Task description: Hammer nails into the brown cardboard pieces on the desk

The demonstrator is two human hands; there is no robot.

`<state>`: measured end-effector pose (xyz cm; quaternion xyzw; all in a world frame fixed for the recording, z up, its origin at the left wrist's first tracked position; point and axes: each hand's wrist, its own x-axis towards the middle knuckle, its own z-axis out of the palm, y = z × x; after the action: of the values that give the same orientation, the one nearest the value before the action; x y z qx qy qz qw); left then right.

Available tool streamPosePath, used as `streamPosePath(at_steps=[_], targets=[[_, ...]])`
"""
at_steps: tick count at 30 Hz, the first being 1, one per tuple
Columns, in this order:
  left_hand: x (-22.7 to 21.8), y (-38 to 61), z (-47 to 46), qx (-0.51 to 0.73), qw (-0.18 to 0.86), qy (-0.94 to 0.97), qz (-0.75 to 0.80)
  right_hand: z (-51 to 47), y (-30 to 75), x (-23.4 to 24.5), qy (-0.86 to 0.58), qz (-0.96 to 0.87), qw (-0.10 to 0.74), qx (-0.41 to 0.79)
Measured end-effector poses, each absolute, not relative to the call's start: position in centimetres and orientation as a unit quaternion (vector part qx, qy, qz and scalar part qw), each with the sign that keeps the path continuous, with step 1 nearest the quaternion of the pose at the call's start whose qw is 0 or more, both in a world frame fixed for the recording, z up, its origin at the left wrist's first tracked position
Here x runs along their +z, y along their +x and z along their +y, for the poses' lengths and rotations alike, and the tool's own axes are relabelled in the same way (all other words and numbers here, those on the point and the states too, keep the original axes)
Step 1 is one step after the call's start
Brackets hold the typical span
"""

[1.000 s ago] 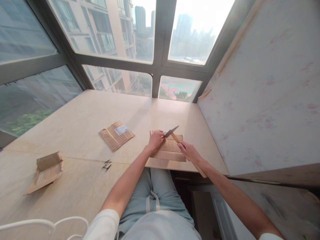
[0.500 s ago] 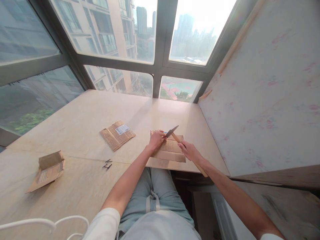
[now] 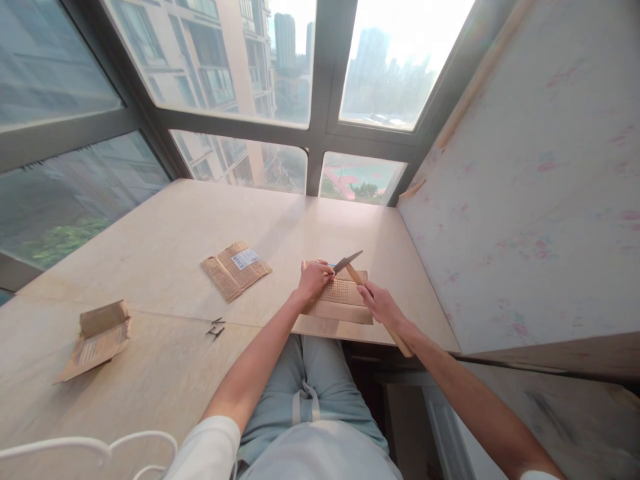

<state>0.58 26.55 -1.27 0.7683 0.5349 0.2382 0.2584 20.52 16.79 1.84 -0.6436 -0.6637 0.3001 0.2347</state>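
Observation:
My right hand (image 3: 380, 302) is wrapped around the wooden handle of a hammer (image 3: 348, 260). The hammer's dark metal head is beside the fingertips of my left hand (image 3: 314, 279), over a flattened piece of brown cardboard (image 3: 345, 313). Rows of small dark holes or dots run across the middle of this cardboard. My left hand rests at its far left part, fingers pinched together. What they hold is too small and covered to make out; a bit of blue shows just beyond them.
Left of my hands lies a folded cardboard piece (image 3: 236, 270) with a white label. Several small dark pieces (image 3: 215, 329) are scattered nearer me. An open cardboard box (image 3: 103, 337) sits farther left, and a white cable (image 3: 65, 443) crosses the near left corner. Windows and a papered wall bound the tabletop.
The hammer head has shifted very slightly to the right, away from my left fingertips. My left hand has stayed in its place on the cardboard.

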Motion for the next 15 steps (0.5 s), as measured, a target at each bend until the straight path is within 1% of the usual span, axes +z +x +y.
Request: streamPosePath(at_steps=[5, 9, 15], targets=[[-1.42, 0.53, 26.52, 0.237, 0.25, 0.773, 0.533, 17.38, 20.98, 1.83, -0.636, -0.705, 0.195, 0.245], [-1.59, 0.52, 26.55, 0.245, 0.259, 0.766, 0.536, 17.65, 21.35, 1.77, -0.633, -0.719, 0.204, 0.202], [-1.58, 0.51, 26.44, 0.238, 0.246, 0.772, 0.536, 17.53, 21.22, 1.48, -0.632, -0.722, 0.186, 0.209]])
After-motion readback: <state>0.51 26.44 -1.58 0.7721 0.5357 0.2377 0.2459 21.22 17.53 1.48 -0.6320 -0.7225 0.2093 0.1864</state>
